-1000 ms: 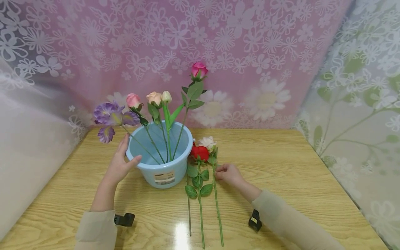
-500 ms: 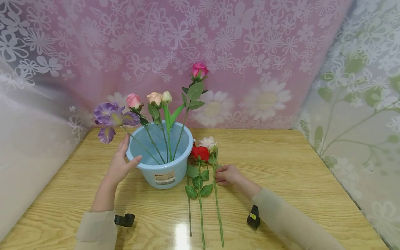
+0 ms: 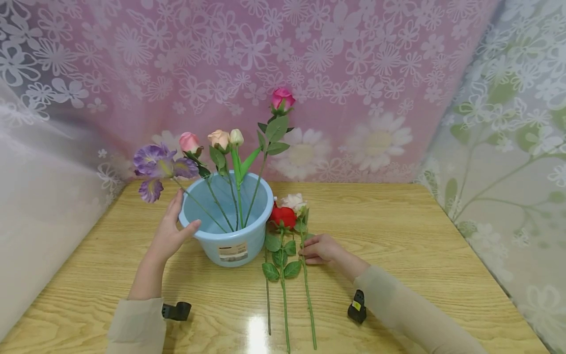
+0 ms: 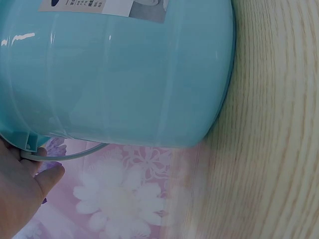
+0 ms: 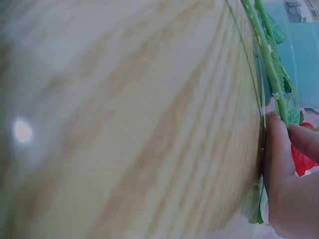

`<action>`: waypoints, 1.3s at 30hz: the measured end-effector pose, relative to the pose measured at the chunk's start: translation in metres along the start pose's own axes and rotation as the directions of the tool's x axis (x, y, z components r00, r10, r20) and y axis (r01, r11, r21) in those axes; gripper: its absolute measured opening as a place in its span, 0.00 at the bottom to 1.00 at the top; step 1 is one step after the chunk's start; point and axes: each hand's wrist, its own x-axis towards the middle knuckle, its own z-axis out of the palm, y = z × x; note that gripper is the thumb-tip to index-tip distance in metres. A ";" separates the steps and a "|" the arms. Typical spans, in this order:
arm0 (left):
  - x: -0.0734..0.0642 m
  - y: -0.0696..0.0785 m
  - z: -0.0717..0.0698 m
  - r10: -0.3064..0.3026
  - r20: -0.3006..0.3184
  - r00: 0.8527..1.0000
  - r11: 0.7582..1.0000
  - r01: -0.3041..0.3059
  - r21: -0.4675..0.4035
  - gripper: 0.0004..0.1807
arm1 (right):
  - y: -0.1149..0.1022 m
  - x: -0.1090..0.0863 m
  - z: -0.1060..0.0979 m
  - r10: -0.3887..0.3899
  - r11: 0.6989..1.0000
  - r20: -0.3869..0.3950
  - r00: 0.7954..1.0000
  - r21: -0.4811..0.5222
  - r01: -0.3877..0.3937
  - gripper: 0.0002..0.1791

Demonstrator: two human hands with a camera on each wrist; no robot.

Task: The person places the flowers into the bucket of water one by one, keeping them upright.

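At the left side of a light blue bucket (image 3: 208, 241), my left hand (image 3: 168, 231) holds the rim, thumb at the front and fingers along the outside. The left wrist view shows that hand (image 4: 20, 194) beside the bucket's handle (image 4: 75, 155). My right hand (image 3: 325, 249) pinches the stem of a white rose (image 3: 293, 202) lying on the table. In the right wrist view, thumb and finger meet around the green stem (image 5: 269, 62). Just left of it lies a red rose (image 3: 284, 216), and beside that a thinner stem (image 3: 268, 309) whose bloom is hidden.
Inside the bucket stand a purple iris (image 3: 159, 164), a pink rose (image 3: 189, 142), a peach rose (image 3: 218, 138), a white tulip (image 3: 236, 137) and a tall magenta rose (image 3: 282, 100). A flowered pink curtain (image 3: 336, 59) hangs behind the wooden table (image 3: 376, 221).
My right hand has shifted slightly left, its fingertips closing on the white rose's stem. The left hand and the bucket have stayed put.
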 end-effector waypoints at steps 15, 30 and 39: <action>0.000 -0.001 0.001 0.010 0.000 1.000 1.000 -0.010 -0.005 0.48 | -0.003 -0.006 -0.005 -0.052 0.995 -0.042 0.998 0.085 0.055 0.22; 0.001 -0.001 0.000 0.013 0.000 1.000 1.000 -0.013 -0.004 0.47 | -0.022 -0.017 -0.017 -0.164 0.974 -0.052 0.985 0.147 0.170 0.23; 0.001 -0.001 0.000 0.013 -0.003 1.000 1.000 -0.013 -0.009 0.47 | -0.055 -0.041 -0.024 -0.280 0.925 -0.008 0.960 0.264 0.272 0.21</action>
